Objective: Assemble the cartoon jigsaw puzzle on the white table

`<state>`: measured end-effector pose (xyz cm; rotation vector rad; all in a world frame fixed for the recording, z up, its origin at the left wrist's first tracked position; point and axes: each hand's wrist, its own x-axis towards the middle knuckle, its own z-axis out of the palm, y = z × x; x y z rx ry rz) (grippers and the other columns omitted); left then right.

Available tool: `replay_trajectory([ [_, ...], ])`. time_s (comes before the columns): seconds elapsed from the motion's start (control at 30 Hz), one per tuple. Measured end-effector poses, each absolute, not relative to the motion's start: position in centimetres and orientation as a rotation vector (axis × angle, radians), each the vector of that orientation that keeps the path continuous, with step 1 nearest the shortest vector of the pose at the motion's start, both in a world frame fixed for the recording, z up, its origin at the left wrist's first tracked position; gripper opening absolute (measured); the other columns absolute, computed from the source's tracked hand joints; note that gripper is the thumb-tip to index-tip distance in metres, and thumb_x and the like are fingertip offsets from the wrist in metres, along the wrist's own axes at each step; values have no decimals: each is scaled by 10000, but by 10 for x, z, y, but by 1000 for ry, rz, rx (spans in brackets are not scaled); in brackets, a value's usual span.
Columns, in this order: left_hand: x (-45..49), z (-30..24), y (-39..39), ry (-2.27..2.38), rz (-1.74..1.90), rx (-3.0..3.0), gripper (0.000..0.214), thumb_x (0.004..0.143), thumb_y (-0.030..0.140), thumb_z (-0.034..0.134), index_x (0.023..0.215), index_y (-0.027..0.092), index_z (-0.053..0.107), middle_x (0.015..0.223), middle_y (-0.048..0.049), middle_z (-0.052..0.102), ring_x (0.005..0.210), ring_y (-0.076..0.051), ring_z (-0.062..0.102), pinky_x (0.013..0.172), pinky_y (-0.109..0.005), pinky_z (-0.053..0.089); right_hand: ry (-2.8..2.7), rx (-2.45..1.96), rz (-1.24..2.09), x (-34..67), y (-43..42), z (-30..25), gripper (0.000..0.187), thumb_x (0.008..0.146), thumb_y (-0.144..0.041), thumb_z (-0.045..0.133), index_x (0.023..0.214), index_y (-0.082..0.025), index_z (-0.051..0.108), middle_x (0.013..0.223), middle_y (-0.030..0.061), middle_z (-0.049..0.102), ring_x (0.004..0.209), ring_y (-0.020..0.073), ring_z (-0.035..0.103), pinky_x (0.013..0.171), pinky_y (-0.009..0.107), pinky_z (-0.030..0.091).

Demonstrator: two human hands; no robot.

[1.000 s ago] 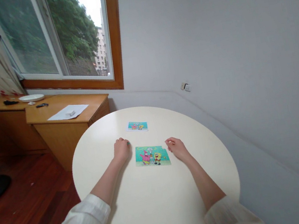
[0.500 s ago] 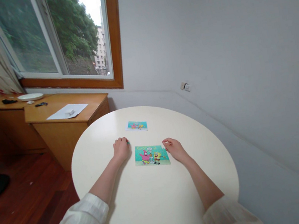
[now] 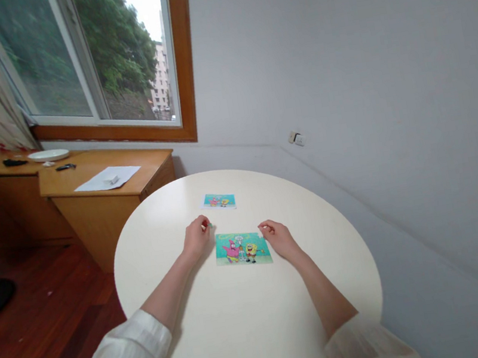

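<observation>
A cartoon jigsaw puzzle, teal with pink and yellow figures, lies flat near the middle of the round cream table. My left hand rests at the puzzle's upper left corner, fingers curled and pinching a small puzzle piece. My right hand sits at the puzzle's upper right corner, with its fingertips pinched together at the edge; what they hold is too small to make out. A smaller picture card with the same cartoon lies farther back on the table.
A wooden desk stands to the left under the window, with a sheet of paper and a white plate on it. Grey walls close off the right side. Dark wood floor lies to the left.
My left hand has lifted and turned slightly, bringing the small piece up toward the puzzle's top left corner. My right hand has crept a little left along the puzzle's edge.
</observation>
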<state>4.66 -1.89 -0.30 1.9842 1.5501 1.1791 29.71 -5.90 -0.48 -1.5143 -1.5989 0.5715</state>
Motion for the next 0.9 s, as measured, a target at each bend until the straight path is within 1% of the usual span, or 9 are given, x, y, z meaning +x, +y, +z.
replay_trajectory([
  [0.07, 54, -1, -24, 1403, 1302, 1875, 10, 704, 192, 534, 703, 184, 529, 667, 8, 574, 624, -131, 509, 614, -253, 380, -1575, -1469, 568, 293, -61, 0, 259, 740, -363, 472, 799, -165, 629, 685, 34, 627, 630, 151, 564, 621, 276, 447],
  [0.13, 63, 0, -30, 1219, 1349, 1725, 70, 669, 208, 580, 683, 177, 519, 602, 26, 540, 581, -114, 492, 582, -242, 377, -1560, -1418, 589, 288, -64, 5, 256, 736, -348, 480, 805, -164, 644, 739, 49, 653, 674, 159, 584, 654, 287, 461],
  [0.23, 76, -2, -40, 981, 1290, 1517, 160, 639, 257, 634, 673, 165, 508, 511, 53, 480, 490, -84, 456, 508, -216, 351, -1590, -1341, 661, 276, -68, 10, 270, 730, -340, 516, 869, -163, 665, 842, 67, 680, 740, 167, 602, 704, 302, 469],
  [0.37, 85, -3, -49, 867, 1164, 1452, 283, 566, 307, 718, 639, 151, 494, 475, 62, 479, 441, -67, 447, 469, -199, 349, -1729, -1250, 763, 259, -75, 13, 291, 735, -350, 555, 926, -172, 684, 948, 78, 681, 835, 180, 604, 783, 325, 463],
  [0.5, 88, -2, -53, 824, 1104, 1415, 329, 549, 330, 738, 633, 152, 474, 450, 71, 472, 410, -66, 453, 454, -201, 372, -1789, -1217, 880, 248, -81, 13, 313, 704, -378, 603, 909, -164, 701, 872, 72, 690, 784, 180, 603, 709, 310, 479],
  [0.63, 88, -4, -53, 827, 1099, 1432, 312, 577, 336, 715, 640, 156, 468, 446, 73, 460, 404, -67, 448, 451, -204, 373, -1743, -1201, 978, 245, -82, 13, 337, 676, -383, 625, 906, -147, 698, 789, 63, 687, 729, 171, 602, 627, 280, 474],
  [0.77, 84, -6, -52, 928, 1159, 1576, 209, 654, 298, 646, 661, 163, 486, 513, 41, 510, 471, -89, 488, 495, -222, 393, -1619, -1242, 939, 256, -73, 9, 326, 637, -367, 645, 865, -140, 693, 747, 57, 675, 675, 153, 596, 629, 276, 473],
  [0.87, 80, 0, -55, 1053, 1151, 1840, 89, 730, 255, 556, 734, 166, 553, 692, -27, 616, 665, -145, 580, 652, -281, 451, -1426, -1316, 837, 276, -59, 0, 317, 601, -334, 651, 842, -130, 679, 683, 46, 657, 611, 139, 584, 602, 269, 469],
  [0.9, 79, 3, -57, 1079, 1106, 1950, 105, 751, 248, 529, 791, 167, 581, 781, -52, 643, 747, -165, 595, 718, -304, 456, -1364, -1354, 821, 283, -55, -3, 297, 595, -315, 642, 821, -125, 673, 640, 39, 647, 583, 138, 578, 587, 270, 467],
])
